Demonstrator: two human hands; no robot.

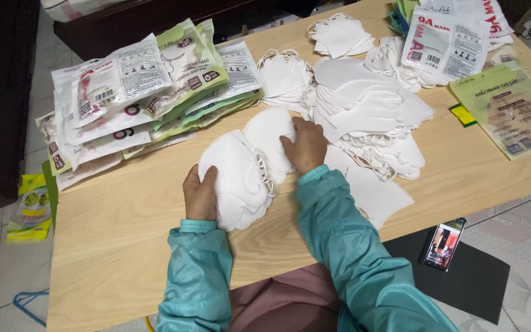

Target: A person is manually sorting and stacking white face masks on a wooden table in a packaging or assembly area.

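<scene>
My left hand [199,195] grips the near left edge of a thick stack of white face masks [238,179] that lies on the light wooden table [118,240]. My right hand [305,145] presses on a second small stack of white masks [270,134] right behind it, with the fingers curled over its right edge. Elastic ear loops show between the two stacks. Both arms wear teal sleeves.
A large loose heap of white masks [364,107] spreads to the right. Packaged masks in white and green pouches [136,92] are piled at the left, more packs [447,43] at the far right, and a green pouch [514,110]. A phone [442,244] lies on a black mat.
</scene>
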